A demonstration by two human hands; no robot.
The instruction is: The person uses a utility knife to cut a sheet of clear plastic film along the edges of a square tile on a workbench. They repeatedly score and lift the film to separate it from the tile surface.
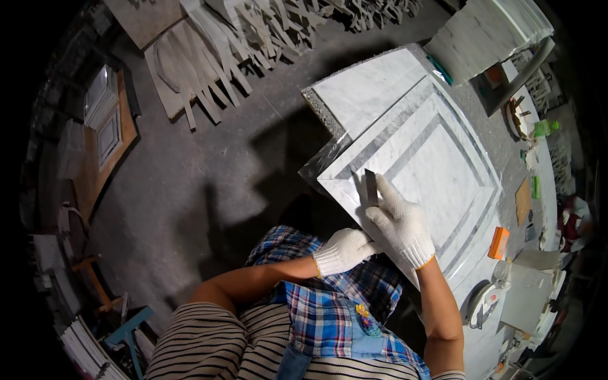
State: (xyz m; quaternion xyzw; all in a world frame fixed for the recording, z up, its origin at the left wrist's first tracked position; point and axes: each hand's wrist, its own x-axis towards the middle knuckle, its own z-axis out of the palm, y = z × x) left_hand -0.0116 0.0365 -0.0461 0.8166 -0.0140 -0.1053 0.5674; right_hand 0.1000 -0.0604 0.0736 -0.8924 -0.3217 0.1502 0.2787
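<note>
My right hand [404,229], in a white knit glove, pinches a thin dark flat strip [371,189] that looks like a scraper blade. The strip stands over the near left corner of a white marble panel [437,168] inlaid with grey bands in nested frames. My left hand [345,251], gloved alike, has its fingers closed at the panel's near edge, below the right hand. Its fingertips are partly hidden there. Clear film hangs past the panel's left corner. Another white marble slab [373,88] lies beyond the panel.
An orange box [498,243] and a white round dish [486,305] lie to the right. A green bottle [546,128] stands farther right. Stone strips [196,76] cover boards at the far left. Leaning slabs [491,35] stand at the far right. A wooden rack [117,136] is at left.
</note>
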